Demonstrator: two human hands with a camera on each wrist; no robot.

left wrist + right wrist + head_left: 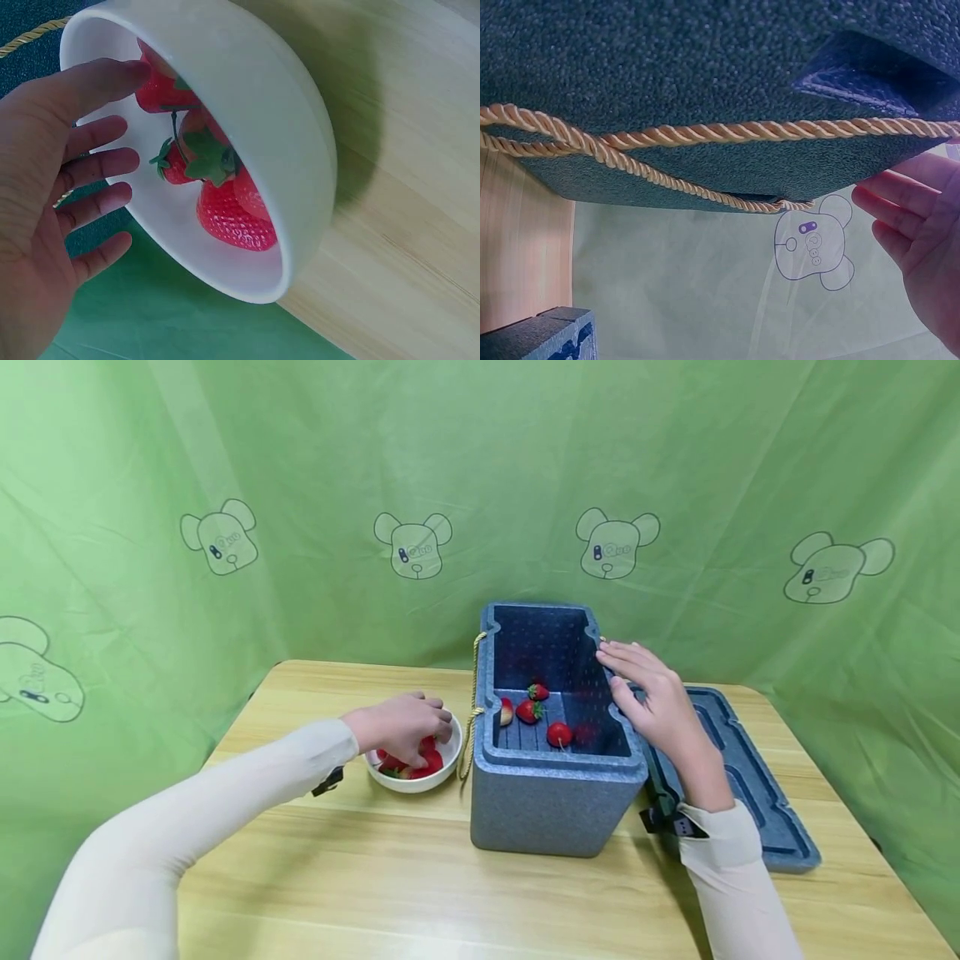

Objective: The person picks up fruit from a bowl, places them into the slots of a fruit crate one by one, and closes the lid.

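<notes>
My left hand [401, 727] reaches over a white bowl [311, 142] of red strawberries [232, 217] with green leaves. In the left wrist view its fingers are spread apart inside the rim, and the thumb lies against the uppermost strawberry [161, 90]. To the right of the bowl stands a blue-grey foam box [551, 810] without its lid on. Several strawberries [529, 711] lie on the box's ribbed floor. My right hand [651, 697] rests with extended fingers on the right rim of the box; the right wrist view shows its fingers [900, 199] at the box edge.
The box's lid [750, 777] lies on the wooden table [360, 877] to the right, partly under the right forearm. Twisted gold rope [742, 133] hangs along the box's sides. Behind the table hangs a green curtain [510, 460] with printed bear heads.
</notes>
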